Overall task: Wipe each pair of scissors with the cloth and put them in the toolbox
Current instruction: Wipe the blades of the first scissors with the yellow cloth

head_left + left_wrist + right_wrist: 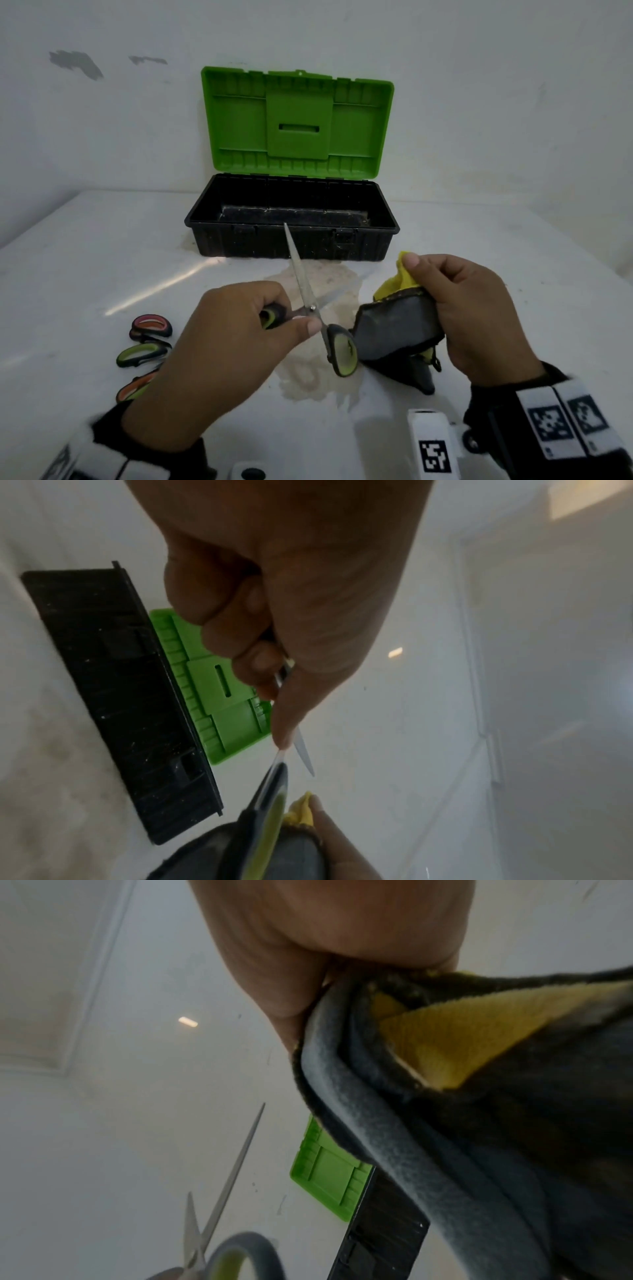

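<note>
Holding a pair of steel-bladed scissors with black-and-lime plastic handles up over the white table, blades slightly parted and pointing toward the black plastic toolbox with the raised green lid. Left hand curled round one handle loop, thumb laid near the pivot. Right hand closed on a bunched grey-and-yellow microfibre cloth, just beside the free handle loop — whether touching it, cannot tell. Toolbox base apparently empty. Three more pairs of scissors with coloured handles lying at the left on the table, partly hidden.

Likely light and rigid, these scissors, but slick along the metal and sharp at edge and tip; safest taken by the rubbery loops. Cloth soft and limp, best folded thick over the blades — wiping from pivot toward tip, along the flats.
</note>
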The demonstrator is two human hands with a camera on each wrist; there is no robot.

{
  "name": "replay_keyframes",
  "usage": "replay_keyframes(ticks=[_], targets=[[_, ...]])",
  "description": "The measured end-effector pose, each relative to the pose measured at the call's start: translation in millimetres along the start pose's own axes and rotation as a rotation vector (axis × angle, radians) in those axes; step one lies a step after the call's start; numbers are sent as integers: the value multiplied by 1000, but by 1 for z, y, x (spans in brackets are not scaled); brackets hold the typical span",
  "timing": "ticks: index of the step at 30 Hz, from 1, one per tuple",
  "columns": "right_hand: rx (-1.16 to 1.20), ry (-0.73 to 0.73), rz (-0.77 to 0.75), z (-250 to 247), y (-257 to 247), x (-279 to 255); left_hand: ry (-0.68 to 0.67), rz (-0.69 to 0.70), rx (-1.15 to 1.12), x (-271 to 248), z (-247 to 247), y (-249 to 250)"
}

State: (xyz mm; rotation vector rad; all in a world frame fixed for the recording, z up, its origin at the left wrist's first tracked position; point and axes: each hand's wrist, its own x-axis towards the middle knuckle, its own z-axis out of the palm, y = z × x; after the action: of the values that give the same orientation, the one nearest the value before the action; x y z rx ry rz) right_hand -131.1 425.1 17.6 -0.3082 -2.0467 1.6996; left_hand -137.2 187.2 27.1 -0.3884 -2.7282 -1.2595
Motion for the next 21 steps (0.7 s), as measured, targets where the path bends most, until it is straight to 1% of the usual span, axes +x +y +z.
replay_keyframes(ticks=[3,6,9,12,18,21], targets=[[-18,7,-135,2,-9,-12,-100,-57,-146,0,0,-2],[-154,-41,-316,5,-17,-24,-124,-76,-191,-1,3,-1],[-346,-115,-430,14,-15,-35,-108,-106,-221,-1,7,-2],[-471,-125,-581,25,-8,-42,-85,-114,-209,-1,8,1],[-533,-38,-727,35,-9,-45,-36,-65,-117,-4,9,7],[-570,-53,-808,38,-8,-45,-7,-47,-78,-3,8,10]])
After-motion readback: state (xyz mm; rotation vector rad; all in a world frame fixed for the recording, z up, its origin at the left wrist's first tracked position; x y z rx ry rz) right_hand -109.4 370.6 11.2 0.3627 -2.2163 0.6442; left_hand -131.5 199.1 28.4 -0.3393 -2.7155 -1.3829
